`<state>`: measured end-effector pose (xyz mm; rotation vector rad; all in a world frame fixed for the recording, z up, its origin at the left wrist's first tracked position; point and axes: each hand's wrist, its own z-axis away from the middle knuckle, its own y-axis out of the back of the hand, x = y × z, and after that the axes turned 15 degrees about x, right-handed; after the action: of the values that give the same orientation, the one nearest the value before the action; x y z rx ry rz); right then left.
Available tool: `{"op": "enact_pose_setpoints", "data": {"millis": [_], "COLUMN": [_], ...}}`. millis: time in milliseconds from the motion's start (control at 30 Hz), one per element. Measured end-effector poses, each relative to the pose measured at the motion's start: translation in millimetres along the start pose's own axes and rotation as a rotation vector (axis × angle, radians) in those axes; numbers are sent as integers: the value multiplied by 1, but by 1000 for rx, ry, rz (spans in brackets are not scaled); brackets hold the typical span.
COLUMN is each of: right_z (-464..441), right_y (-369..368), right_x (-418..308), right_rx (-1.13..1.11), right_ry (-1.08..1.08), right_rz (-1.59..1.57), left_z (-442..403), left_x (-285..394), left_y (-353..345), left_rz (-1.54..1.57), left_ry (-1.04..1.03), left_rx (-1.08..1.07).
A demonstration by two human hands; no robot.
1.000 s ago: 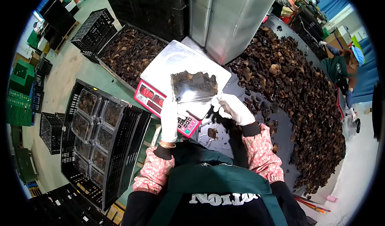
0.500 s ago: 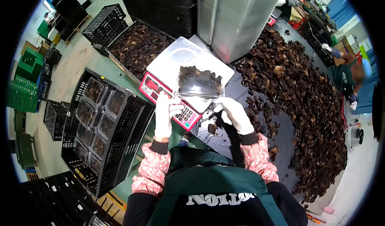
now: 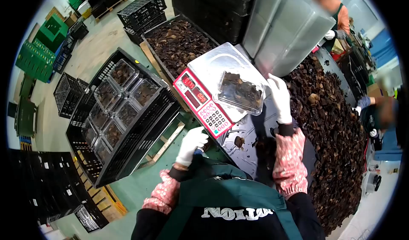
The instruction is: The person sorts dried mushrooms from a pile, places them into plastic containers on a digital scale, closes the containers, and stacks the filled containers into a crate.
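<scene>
Watching through the head camera, I log both hands apart from each other. The right hand, in a white glove [image 3: 279,99], is open, its fingers stretched out beside the right side of a clear plastic rectangular box holding dark brown, crinkled pieces [image 3: 240,94]; I cannot tell whether the fingertips touch it. That box sits on the square silver metal pan [image 3: 208,63] of a red-and-white digital scale [image 3: 197,96], resting towards the pan's right part. The left hand, also white-gloved [image 3: 190,146], is well away from the box, near the scale's keypad corner, fingers loosely bent; I see nothing held, though the palm is hidden. Just beside the scale, a small dark brown piece [image 3: 240,142] lies on the dark grey table covering [image 3: 250,158]. A broad heap of similar dark brown pieces [image 3: 330,155] spreads beyond the right forearm.
</scene>
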<state>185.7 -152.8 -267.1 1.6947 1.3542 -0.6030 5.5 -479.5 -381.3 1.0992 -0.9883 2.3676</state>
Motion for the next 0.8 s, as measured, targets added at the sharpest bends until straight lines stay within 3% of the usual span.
{"op": "enact_pose_setpoints", "data": {"millis": [33, 67, 100, 167, 200, 233, 267, 300, 333, 367, 433, 500, 533, 567, 600, 700, 800], "right_z": [0, -4, 4, 16, 23, 44, 54, 66, 67, 72, 85, 93, 94, 94, 92, 84, 81], "right_y": [-23, -32, -45, -54, -60, -70, -68, -64, -58, -55, -47, -47, -46, -44, -45, -44, -44], "right_x": [-4, -33, -41, -63, -72, -70, -75, -91, -115, -107, -112, -90, -87, -85, -85, -97, -112], "right_rx": [-1, -249, -257, -345, -560, -370, -539, -600, -787, -943, -916, -873, -878, -904, -918, -879, -767], "right_ry": [222, 186, 320, 415, 267, 401, 291, 258, 37, -89, -158, 67, 74, -190, -459, -487, -557], "right_rz": [83, 308, 210, 305, 178, 94, 237, 77, 10, -97, -42, -14, -21, -65, -107, -134, -145], "left_z": [-12, -14, -12, -11, -5, -8, -12, -8, 10, 23, 40, 72, 78, 83, 88, 67, 35], "left_x": [-4, 2, 12, 17, 31, 38, 44, 52, 79, 92, 116, 179, 196, 214, 238, 275, 291], "left_y": [-15, -36, -58, -86, -99, -88, -77, -61, -57, -37, 37, 98, 135, 172, 204, 319, 384], "left_rz": [69, 63, 58, 233, 199, 143, 85, 101, 179, 237, 32, -183, -293, -406, -108, -342, -297], "left_ry": [-2, -38, -78, -110, -66, -108, -147, -263, -387, -385, -598, -687, -784, -872, -763, -744, -644], "left_rx": [-106, -127, -143, -61, 75, 130, 188, 239, 318, 402, 570, 752, 848, 959, 929, 1254, 1159]}}
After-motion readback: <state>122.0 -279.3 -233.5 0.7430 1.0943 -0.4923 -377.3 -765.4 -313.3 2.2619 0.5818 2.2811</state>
